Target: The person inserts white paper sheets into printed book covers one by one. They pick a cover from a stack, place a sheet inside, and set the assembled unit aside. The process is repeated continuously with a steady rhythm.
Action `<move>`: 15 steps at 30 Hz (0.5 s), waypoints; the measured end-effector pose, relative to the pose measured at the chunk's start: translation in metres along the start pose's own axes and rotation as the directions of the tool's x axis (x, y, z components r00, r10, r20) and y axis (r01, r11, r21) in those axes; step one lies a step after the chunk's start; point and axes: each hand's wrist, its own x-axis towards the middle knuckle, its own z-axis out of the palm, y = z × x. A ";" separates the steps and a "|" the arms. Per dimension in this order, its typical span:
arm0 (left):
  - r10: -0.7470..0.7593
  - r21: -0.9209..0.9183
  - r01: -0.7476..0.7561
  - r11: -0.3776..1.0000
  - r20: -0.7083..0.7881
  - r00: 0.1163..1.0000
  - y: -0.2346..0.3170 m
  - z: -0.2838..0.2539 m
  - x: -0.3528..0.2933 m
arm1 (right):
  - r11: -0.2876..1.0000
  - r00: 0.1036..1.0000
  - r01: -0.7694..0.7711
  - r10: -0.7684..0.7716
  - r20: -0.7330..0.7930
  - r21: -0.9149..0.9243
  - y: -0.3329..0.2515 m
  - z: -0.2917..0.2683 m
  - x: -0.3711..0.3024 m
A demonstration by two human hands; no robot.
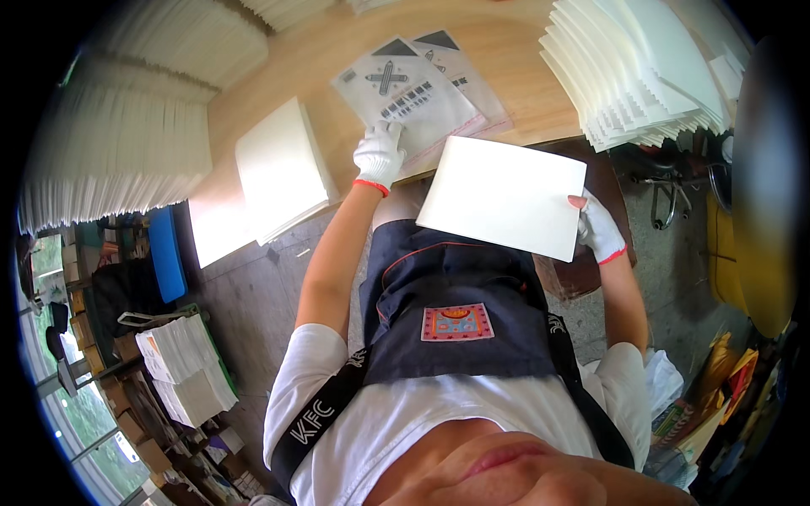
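Head view: white-gloved hands at a wooden surface bearing paper and printed bags. The right hand has its grip closed on the right-hand edge of a white paper sheaf, thumb on the upper face; the sheaf is held above the dark apron, beside the front edge of the surface. Pinching only the margin probably leaves the other edges free and the sheets aligned. The left hand has its fingers at the near edge of the upper translucent bag; whether they pinch the film or merely rest on it cannot be told. This bag partly overlaps a lower bag, both flat, presumably for easy reach. A paper stack lies to the left and a fanned stack to the right, apparently leaving the middle for the hands.
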 end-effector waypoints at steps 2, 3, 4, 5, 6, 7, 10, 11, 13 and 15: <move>0.073 -0.063 -0.076 0.995 -0.054 0.996 -0.007 0.006 0.001 | 0.998 0.999 -0.034 0.033 0.009 0.062 0.005 -0.002 0.002; 0.100 -0.023 -0.102 0.994 -0.080 0.992 -0.003 0.000 0.004 | 0.998 1.000 -0.021 0.020 0.016 0.067 0.006 -0.005 0.012; 0.125 0.012 -0.125 0.992 -0.079 0.989 0.007 -0.004 -0.006 | 0.996 1.000 -0.027 0.027 0.010 0.082 0.014 -0.005 0.014; 0.150 0.046 -0.147 0.988 -0.076 0.986 0.013 -0.005 -0.013 | 0.995 0.999 -0.034 0.034 0.003 0.098 0.020 -0.005 0.015; 0.138 0.036 -0.135 0.990 -0.114 0.984 0.013 0.002 -0.013 | 0.993 0.998 -0.062 0.059 0.039 0.103 0.011 0.006 0.011; 0.119 0.033 -0.116 0.993 -0.091 0.989 0.009 0.007 -0.012 | 0.991 0.996 -0.080 0.076 0.039 0.111 0.010 0.007 0.011; 0.067 0.003 -0.067 0.998 -0.053 0.996 -0.001 0.015 -0.008 | 0.989 0.995 -0.097 0.095 0.015 0.114 0.011 0.000 0.011; 0.073 -0.023 -0.076 0.997 -0.095 0.993 -0.004 0.016 -0.006 | 0.992 0.997 -0.081 0.082 -0.001 0.095 0.014 -0.009 0.017; 0.089 -0.071 -0.102 0.992 -0.168 0.982 -0.008 0.012 -0.006 | 0.974 0.982 -0.064 0.022 0.190 0.216 0.015 -0.015 0.030; 0.094 -0.114 -0.125 0.986 -0.241 0.966 -0.011 0.007 -0.014 | 0.987 0.985 0.045 -0.019 -0.170 0.154 0.022 0.012 0.024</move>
